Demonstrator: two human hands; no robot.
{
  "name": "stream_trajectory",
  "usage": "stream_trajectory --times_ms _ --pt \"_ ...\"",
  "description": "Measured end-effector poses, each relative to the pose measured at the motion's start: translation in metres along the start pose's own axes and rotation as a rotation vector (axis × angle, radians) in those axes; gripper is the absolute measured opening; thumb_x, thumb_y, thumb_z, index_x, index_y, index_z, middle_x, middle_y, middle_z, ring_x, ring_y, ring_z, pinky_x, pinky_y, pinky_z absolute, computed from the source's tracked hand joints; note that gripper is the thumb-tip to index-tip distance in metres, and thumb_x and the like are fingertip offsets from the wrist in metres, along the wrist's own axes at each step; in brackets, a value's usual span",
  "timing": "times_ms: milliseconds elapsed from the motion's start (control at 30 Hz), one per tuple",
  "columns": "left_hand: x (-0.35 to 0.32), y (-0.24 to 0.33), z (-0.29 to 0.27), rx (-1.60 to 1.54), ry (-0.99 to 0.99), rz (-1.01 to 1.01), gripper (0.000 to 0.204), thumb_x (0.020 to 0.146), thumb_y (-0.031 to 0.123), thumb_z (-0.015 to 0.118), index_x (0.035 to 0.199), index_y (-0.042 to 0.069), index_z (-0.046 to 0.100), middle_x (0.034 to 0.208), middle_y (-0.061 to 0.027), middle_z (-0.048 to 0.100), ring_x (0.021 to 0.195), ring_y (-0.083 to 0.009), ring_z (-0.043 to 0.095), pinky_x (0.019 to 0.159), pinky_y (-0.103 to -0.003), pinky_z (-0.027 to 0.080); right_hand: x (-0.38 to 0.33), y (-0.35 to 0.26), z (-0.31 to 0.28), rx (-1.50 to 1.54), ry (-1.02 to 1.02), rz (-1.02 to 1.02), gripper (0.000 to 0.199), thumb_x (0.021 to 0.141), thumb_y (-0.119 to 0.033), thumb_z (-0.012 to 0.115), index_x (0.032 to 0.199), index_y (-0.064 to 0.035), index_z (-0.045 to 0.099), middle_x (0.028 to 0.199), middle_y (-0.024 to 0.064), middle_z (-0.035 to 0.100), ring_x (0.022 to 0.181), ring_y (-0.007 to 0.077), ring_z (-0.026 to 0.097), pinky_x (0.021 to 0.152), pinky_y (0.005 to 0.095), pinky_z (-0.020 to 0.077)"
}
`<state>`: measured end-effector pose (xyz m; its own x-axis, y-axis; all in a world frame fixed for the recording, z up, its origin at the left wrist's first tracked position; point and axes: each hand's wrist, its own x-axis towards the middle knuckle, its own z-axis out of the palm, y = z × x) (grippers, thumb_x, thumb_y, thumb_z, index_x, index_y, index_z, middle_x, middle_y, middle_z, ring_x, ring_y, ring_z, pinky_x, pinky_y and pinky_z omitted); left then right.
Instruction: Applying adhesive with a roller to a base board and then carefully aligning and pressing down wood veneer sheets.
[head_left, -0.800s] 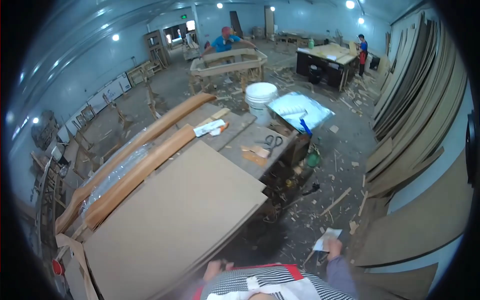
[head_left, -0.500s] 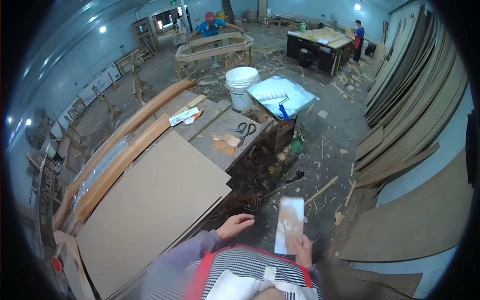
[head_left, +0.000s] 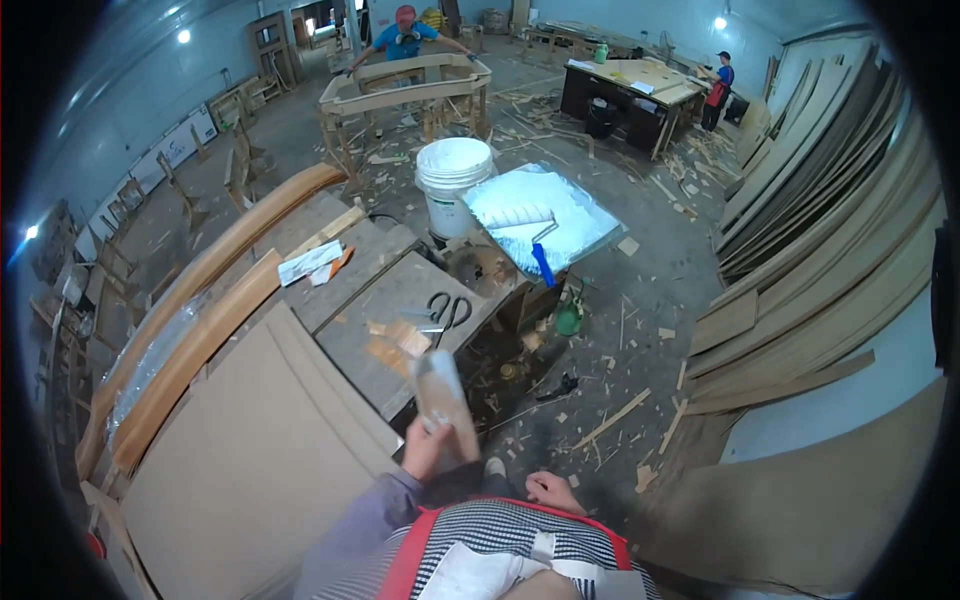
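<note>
Left hand: the left hand (head_left: 425,450) is raised in front of the chest, its grip clamped on the lower end of a pale sheet of sandpaper (head_left: 443,398), which is blurred.
Right hand: the right hand (head_left: 552,492) hangs low by the waist, touching nothing; I cannot tell whether its fingers are together or apart.
Sandpaper: it stands up from the left hand, tilted a little to the left, over the near edge of the desk (head_left: 400,300).
Board: a large brown board (head_left: 250,460) lies flat to the left of the left hand.
Desk top: small wood blocks (head_left: 398,342) lie near the sandpaper; black scissors (head_left: 447,310) lie just beyond them.
Farther on: a paint roller (head_left: 525,225) with a blue handle rests on a white sheet; a white bucket (head_left: 452,180) stands just beside it.
Floor: wood scraps (head_left: 610,420) are scattered to the right.
Far end: a person in a blue shirt (head_left: 405,35) leans over a curved wooden frame (head_left: 405,85).
</note>
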<state>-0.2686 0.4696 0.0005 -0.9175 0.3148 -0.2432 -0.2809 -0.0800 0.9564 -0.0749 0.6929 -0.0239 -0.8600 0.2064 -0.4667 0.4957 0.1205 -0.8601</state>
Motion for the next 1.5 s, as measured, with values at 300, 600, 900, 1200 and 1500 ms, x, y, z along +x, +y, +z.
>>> stream_trajectory --times_ms 300,600,900,1200,1500 --pt "0.223 0.023 -0.142 0.407 0.655 0.183 0.049 0.085 0.013 0.068 0.127 -0.002 0.048 0.118 -0.0157 0.061 0.105 -0.0236 0.06 0.09 -0.036 0.047 0.147 0.037 -0.126 0.127 -0.099 -0.05 0.023 0.092 -0.023 0.06 0.1 -0.0009 0.065 0.087 0.0062 0.064 0.076 0.013 0.063 0.066 0.0273 0.049" --pt "0.27 0.044 -0.08 0.538 0.629 0.298 0.044 0.09 0.016 0.066 0.126 -0.003 0.05 0.12 -0.0184 0.06 0.112 -0.0264 0.059 0.096 -0.036 0.045 0.418 -0.018 -0.207 0.019 0.383 -0.12 0.025 0.092 -0.019 0.061 0.111 -0.0019 0.057 0.091 0.0053 0.062 0.071 0.0133 0.062 0.06 0.027 0.0508" --pt "0.409 0.085 -0.03 0.675 0.71 0.143 0.035 0.092 0.019 0.065 0.118 -0.003 0.056 0.115 -0.0156 0.063 0.105 -0.0236 0.062 0.092 -0.033 0.047 0.57 -0.151 -0.26 0.749 -0.104 0.428 0.017 0.09 -0.019 0.063 0.101 -0.0065 0.059 0.082 0.0061 0.06 0.07 0.0156 0.06 0.063 0.0299 0.052" --pt "0.6 0.114 -0.03 1.162 0.784 0.163 0.034 0.091 0.026 0.062 0.112 -0.001 0.058 0.109 -0.0185 0.063 0.101 -0.0364 0.059 0.089 -0.045 0.047 0.599 -0.316 -0.393 0.271 -0.532 0.357 0.022 0.082 -0.018 0.065 0.066 -0.0094 0.054 0.058 -0.0014 0.049 0.05 0.0095 0.047 0.045 0.0253 0.0333" --pt "0.664 0.105 -0.033 1.422 0.904 0.1 0.033 0.089 0.033 0.058 0.106 0.005 0.058 0.109 -0.0165 0.057 0.105 -0.0356 0.052 0.093 -0.046 0.039 0.724 -0.458 -0.437 -0.817 -0.115 -0.492 0.024 0.076 -0.017 0.067 0.087 -0.0013 0.052 0.069 0.0181 0.059 0.064 0.0344 0.06 0.059 0.0448 0.0476"
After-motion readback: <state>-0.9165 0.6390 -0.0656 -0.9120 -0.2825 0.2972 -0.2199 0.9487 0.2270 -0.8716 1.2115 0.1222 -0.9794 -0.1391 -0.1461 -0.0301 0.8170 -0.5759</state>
